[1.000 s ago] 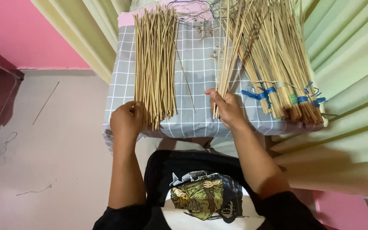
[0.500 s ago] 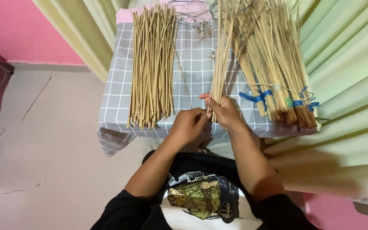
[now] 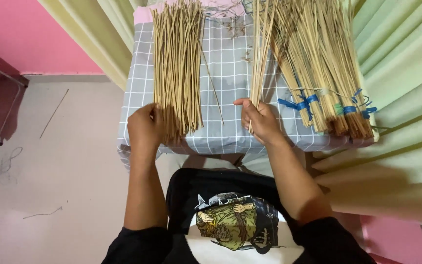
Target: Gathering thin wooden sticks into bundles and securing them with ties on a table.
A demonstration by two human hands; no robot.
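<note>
Loose pile of thin tan sticks [image 3: 177, 68] lay upper centre-left of frame, running top to bottom on the counter [image 3: 225, 73], near ends just short of the front edge. Left hand [image 3: 145, 128] sat at the pile's lower left corner, fingers curled against the stick ends; what it gripped, if anything, couldn't be told, since the fingertips were hidden behind the sticks.

Right hand [image 3: 261, 121] was centre frame, just right of the pile, closed around a small bunch of sticks [image 3: 259, 54] by the lower ends, thumb across the front. That bunch stood steeply and fanned toward the top edge of frame.

Tied bundles [image 3: 328, 73] lay upper right, just beside the right hand, angled slightly, butt ends toward the lower right. Blue ties [image 3: 299, 104] wrapped them near the butts, with a green band [image 3: 337, 108] on one.

A single stray stick [image 3: 211, 80] lay on the cloth between pile and held bunch.

Counter was covered in grey cloth with a white grid. Pale green curtain [image 3: 401, 58] hung on the right and upper left. Pink wall [image 3: 20, 29] at upper left, pale floor [image 3: 50, 171] at lower left. Person's black sleeves and printed shirt [image 3: 230, 222] filled the bottom centre.
</note>
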